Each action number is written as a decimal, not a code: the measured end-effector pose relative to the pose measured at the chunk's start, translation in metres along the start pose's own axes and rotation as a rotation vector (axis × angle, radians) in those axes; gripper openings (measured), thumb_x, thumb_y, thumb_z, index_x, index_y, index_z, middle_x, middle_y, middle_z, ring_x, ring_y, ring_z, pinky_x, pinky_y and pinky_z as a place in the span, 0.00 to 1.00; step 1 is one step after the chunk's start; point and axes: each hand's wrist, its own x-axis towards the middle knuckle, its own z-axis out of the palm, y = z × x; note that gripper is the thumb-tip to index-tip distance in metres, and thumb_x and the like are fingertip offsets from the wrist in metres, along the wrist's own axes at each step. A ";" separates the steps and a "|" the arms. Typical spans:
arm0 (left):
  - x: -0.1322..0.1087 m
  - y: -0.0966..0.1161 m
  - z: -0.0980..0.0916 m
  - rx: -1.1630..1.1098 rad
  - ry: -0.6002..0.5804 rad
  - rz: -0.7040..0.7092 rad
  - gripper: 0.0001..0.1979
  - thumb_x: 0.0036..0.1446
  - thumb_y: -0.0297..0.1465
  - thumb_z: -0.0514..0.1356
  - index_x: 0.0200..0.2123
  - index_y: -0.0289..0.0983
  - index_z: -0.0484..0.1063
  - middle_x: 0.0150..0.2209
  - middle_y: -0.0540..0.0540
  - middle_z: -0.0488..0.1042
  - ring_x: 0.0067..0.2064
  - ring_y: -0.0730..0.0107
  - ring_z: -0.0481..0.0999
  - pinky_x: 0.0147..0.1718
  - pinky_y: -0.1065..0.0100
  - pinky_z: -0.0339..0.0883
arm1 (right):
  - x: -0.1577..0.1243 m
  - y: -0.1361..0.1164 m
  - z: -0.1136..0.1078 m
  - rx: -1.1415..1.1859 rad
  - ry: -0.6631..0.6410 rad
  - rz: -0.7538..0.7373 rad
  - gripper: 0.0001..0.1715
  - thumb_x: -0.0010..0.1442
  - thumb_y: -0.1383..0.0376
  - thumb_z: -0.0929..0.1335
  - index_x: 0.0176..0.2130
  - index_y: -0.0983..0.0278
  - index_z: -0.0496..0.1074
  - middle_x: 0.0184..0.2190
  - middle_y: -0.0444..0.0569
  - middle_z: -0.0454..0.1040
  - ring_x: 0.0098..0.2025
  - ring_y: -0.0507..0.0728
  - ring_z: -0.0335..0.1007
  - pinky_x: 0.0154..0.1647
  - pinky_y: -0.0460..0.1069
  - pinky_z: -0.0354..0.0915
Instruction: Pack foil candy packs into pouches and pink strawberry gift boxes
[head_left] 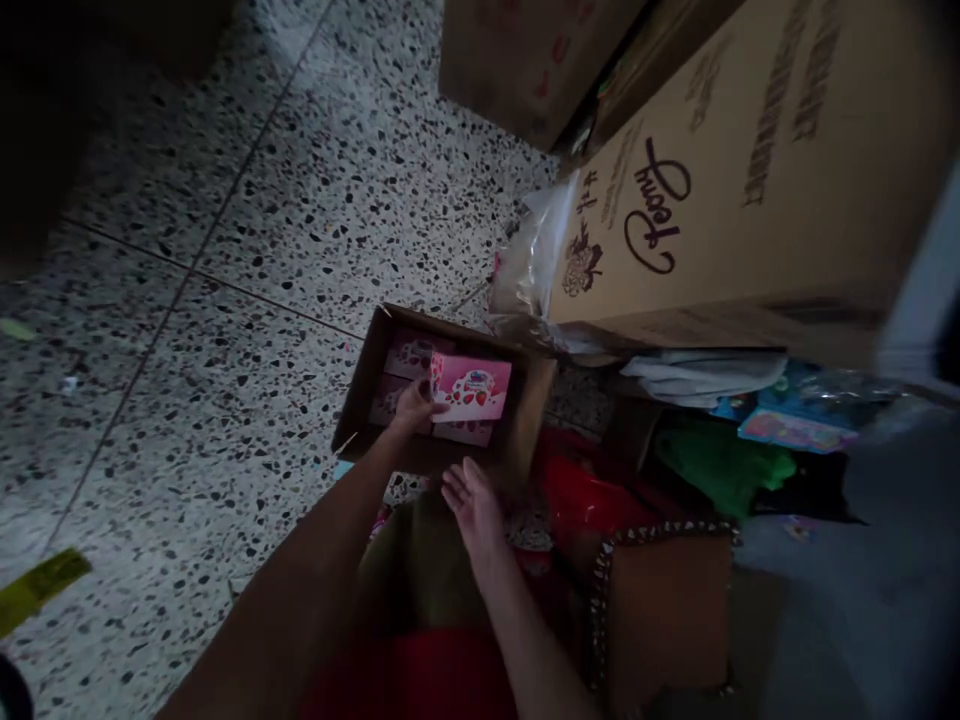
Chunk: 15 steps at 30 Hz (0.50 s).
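My left hand (pixel 414 408) grips the left edge of a small pink box (pixel 474 388) printed with strawberries. That box is held over an open brown cardboard carton (pixel 355 400) on the floor. Inside the carton lie several similar pink boxes (pixel 412 352), partly covered by the held one and by my hand. Just outside the carton's near side is my right hand (pixel 474 500), palm turned up and fingers stretched out, touching nothing that I can see. The picture is dim, and the thumb's exact grip is hard to make out.
A large brown "Peony" carton (pixel 705 200) stands at the right, with another carton (pixel 517 60) at the back. Clear plastic wrap (pixel 525 265) bulges between them. A red shiny bag (pixel 592 490) and green cloth (pixel 724 465) lie at the right. Yellow tape (pixel 45 590) is on the speckled floor.
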 end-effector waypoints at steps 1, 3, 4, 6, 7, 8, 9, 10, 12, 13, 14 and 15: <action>0.017 -0.005 0.008 0.014 -0.006 0.005 0.42 0.29 0.30 0.81 0.53 0.33 0.76 0.49 0.39 0.83 0.49 0.56 0.80 0.55 0.57 0.73 | -0.011 0.005 -0.004 -0.012 -0.030 0.003 0.31 0.52 0.54 0.80 0.53 0.58 0.77 0.48 0.51 0.81 0.48 0.58 0.80 0.52 0.52 0.74; 0.047 -0.013 0.023 -0.032 -0.053 0.017 0.43 0.32 0.29 0.81 0.55 0.32 0.75 0.48 0.38 0.83 0.49 0.54 0.81 0.55 0.55 0.73 | -0.033 0.010 -0.004 -0.102 -0.154 0.007 0.33 0.53 0.51 0.80 0.55 0.59 0.77 0.46 0.52 0.82 0.47 0.59 0.80 0.53 0.54 0.73; 0.060 -0.017 0.031 -0.071 -0.081 0.033 0.43 0.34 0.29 0.80 0.57 0.32 0.74 0.49 0.37 0.83 0.49 0.54 0.81 0.55 0.54 0.73 | -0.040 0.009 -0.002 -0.155 -0.231 0.001 0.33 0.54 0.50 0.79 0.55 0.60 0.78 0.45 0.52 0.83 0.47 0.60 0.80 0.54 0.55 0.72; 0.079 -0.023 0.048 -0.120 -0.116 0.078 0.45 0.37 0.31 0.79 0.61 0.32 0.72 0.50 0.37 0.82 0.49 0.55 0.81 0.56 0.54 0.73 | -0.046 0.002 0.006 -0.240 -0.329 -0.028 0.31 0.55 0.49 0.79 0.53 0.59 0.79 0.44 0.52 0.83 0.48 0.60 0.79 0.55 0.56 0.71; 0.086 -0.026 0.056 -0.114 -0.124 0.101 0.45 0.38 0.31 0.79 0.62 0.33 0.71 0.51 0.38 0.82 0.49 0.56 0.81 0.56 0.54 0.73 | -0.044 -0.003 0.010 -0.263 -0.347 -0.042 0.31 0.54 0.49 0.80 0.53 0.59 0.79 0.44 0.51 0.82 0.49 0.61 0.78 0.56 0.56 0.71; 0.092 -0.028 0.064 -0.075 -0.129 0.117 0.45 0.39 0.32 0.78 0.63 0.33 0.71 0.51 0.38 0.82 0.49 0.56 0.81 0.56 0.54 0.73 | -0.041 -0.007 0.012 -0.272 -0.341 -0.049 0.32 0.52 0.49 0.80 0.52 0.58 0.79 0.44 0.51 0.82 0.49 0.61 0.78 0.56 0.56 0.71; 0.097 -0.029 0.071 -0.012 -0.136 0.122 0.44 0.41 0.33 0.77 0.63 0.33 0.72 0.50 0.39 0.82 0.48 0.57 0.81 0.56 0.55 0.74 | -0.036 -0.012 0.014 -0.270 -0.321 -0.050 0.32 0.52 0.48 0.80 0.52 0.57 0.79 0.44 0.51 0.82 0.49 0.62 0.78 0.56 0.57 0.71; 0.101 -0.030 0.077 0.060 -0.147 0.116 0.42 0.42 0.34 0.77 0.62 0.33 0.72 0.49 0.39 0.83 0.47 0.57 0.81 0.54 0.56 0.74 | -0.032 -0.015 0.015 -0.261 -0.300 -0.050 0.33 0.51 0.48 0.80 0.53 0.57 0.79 0.44 0.50 0.82 0.50 0.62 0.78 0.56 0.57 0.71; 0.107 -0.030 0.086 0.196 -0.167 0.086 0.37 0.45 0.35 0.76 0.59 0.33 0.75 0.47 0.40 0.83 0.46 0.57 0.81 0.50 0.59 0.76 | -0.024 -0.020 0.014 -0.246 -0.266 -0.064 0.34 0.52 0.46 0.79 0.54 0.57 0.78 0.44 0.50 0.81 0.50 0.62 0.78 0.57 0.57 0.70; 0.110 -0.029 0.089 0.252 -0.169 0.070 0.34 0.46 0.35 0.75 0.57 0.33 0.76 0.46 0.39 0.84 0.46 0.56 0.81 0.49 0.60 0.75 | -0.022 -0.021 0.014 -0.252 -0.265 -0.069 0.34 0.53 0.46 0.79 0.55 0.56 0.78 0.44 0.50 0.81 0.50 0.61 0.77 0.56 0.57 0.70; 0.112 -0.027 0.091 0.304 -0.166 0.054 0.30 0.46 0.34 0.75 0.54 0.33 0.78 0.45 0.39 0.84 0.47 0.55 0.81 0.49 0.60 0.75 | -0.020 -0.021 0.014 -0.267 -0.273 -0.071 0.34 0.54 0.47 0.79 0.56 0.56 0.77 0.45 0.50 0.80 0.50 0.61 0.77 0.56 0.56 0.70; 0.115 -0.024 0.092 0.357 -0.161 0.037 0.27 0.46 0.33 0.75 0.50 0.32 0.80 0.44 0.37 0.84 0.47 0.53 0.81 0.49 0.60 0.74 | -0.019 -0.021 0.015 -0.292 -0.286 -0.068 0.34 0.54 0.48 0.79 0.56 0.57 0.77 0.45 0.50 0.80 0.50 0.61 0.77 0.55 0.55 0.71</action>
